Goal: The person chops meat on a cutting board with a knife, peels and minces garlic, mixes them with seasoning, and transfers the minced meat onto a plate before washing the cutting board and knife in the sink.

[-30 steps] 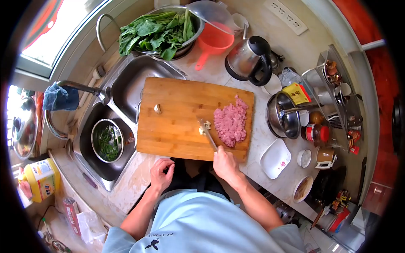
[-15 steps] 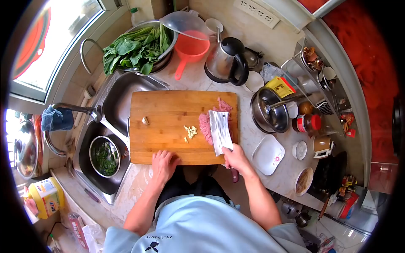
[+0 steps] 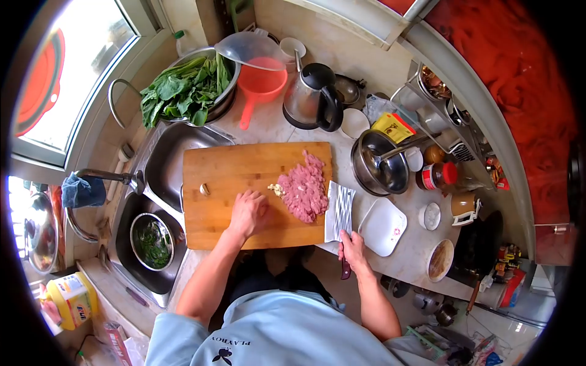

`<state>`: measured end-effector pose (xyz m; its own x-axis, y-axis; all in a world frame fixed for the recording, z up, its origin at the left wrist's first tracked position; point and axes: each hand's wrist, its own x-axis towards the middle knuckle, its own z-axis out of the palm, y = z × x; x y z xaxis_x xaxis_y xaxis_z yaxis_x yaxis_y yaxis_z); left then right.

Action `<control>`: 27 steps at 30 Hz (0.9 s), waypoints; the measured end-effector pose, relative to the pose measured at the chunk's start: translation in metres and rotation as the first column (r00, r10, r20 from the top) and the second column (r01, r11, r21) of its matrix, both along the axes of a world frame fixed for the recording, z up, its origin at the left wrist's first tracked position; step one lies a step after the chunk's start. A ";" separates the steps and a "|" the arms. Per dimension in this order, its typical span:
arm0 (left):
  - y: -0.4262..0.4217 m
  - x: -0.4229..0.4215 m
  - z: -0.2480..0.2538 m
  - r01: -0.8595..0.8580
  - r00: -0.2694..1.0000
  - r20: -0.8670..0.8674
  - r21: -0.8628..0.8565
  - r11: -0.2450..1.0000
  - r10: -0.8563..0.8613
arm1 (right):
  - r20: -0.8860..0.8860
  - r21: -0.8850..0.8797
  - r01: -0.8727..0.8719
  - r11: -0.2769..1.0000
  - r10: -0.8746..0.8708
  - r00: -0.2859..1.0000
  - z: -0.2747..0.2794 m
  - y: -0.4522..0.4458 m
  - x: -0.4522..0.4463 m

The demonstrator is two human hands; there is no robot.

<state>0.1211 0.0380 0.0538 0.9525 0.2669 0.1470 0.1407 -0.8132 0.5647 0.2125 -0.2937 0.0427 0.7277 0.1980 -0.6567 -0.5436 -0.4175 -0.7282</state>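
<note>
My right hand [image 3: 354, 249] grips a cleaver [image 3: 339, 210] by its dark handle. The wide blade, streaked with residue, is at the right edge of the wooden cutting board [image 3: 223, 165], just right of a heap of minced pink meat [image 3: 306, 190]. My left hand [image 3: 249, 212] is over the board's front half with its fingers loosely bent and nothing visible in them. Between that hand and the meat lies a little chopped garlic [image 3: 275, 190], partly against the meat's edge. A single garlic clove [image 3: 204, 189] sits at the board's left side.
Left of the board is a double sink [image 3: 174, 152] with a bowl of cut greens [image 3: 152, 241]. Behind stand leafy vegetables [image 3: 189, 88], a red strainer [image 3: 261, 82] and a kettle [image 3: 305, 100]. To the right are a white dish [image 3: 383, 227] and a steel bowl [image 3: 363, 165].
The cleaver has moved off the meat to the right, and the meat now lies spread wider. My left hand has moved up from the front edge onto the board, towards the garlic.
</note>
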 end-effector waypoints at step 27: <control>-0.007 -0.134 -0.003 -0.498 0.843 -0.064 -0.472 0.728 0.535 | 0.365 -0.635 -0.516 0.575 0.812 0.455 0.085 0.095 -0.071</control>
<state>-0.0129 0.0314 0.0509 0.6395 0.7667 -0.0571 0.4069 -0.2745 0.8712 0.1419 -0.1988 0.1281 0.7055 0.6389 -0.3067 0.4966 -0.7544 -0.4292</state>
